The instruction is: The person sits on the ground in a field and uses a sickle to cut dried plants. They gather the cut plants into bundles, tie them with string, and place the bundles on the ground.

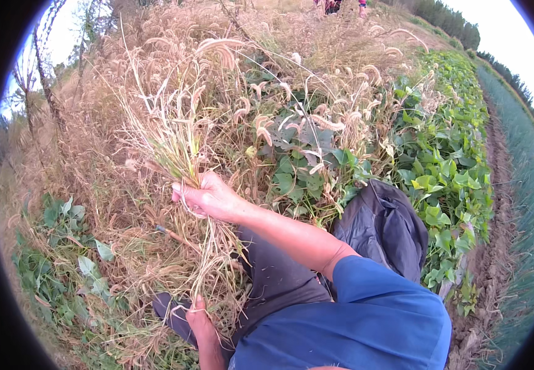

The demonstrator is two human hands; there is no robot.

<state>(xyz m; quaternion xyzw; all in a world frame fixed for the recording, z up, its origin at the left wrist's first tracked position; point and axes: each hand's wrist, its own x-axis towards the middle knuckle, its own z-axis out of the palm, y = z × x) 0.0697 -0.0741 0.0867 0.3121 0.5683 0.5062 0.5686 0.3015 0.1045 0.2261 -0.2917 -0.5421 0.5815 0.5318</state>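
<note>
My right hand (209, 198) is closed around a bundle of dry grass stalks (174, 148), whose upper ends fan out above the fist. Pale stems (209, 254) hang below that fist towards my left hand (200, 319), lower in the view near my trousers (285, 273). The left thumb and fingers are closed on the lower stems, and a thin strand loops beside them. Left of the hanging stems, a tool with a wooden handle (181, 239) lies in the grass; dry stalks partly cover it.
Dry foxtail grass (109, 97) stands thick ahead. Broad-leaved green vines (442, 171) grow on the right beside a bare soil furrow (500, 222). Dark fabric (382, 222) bulges right of my arm; I cannot tell whether it is clothing or a bag. Another person (336, 6) is far ahead.
</note>
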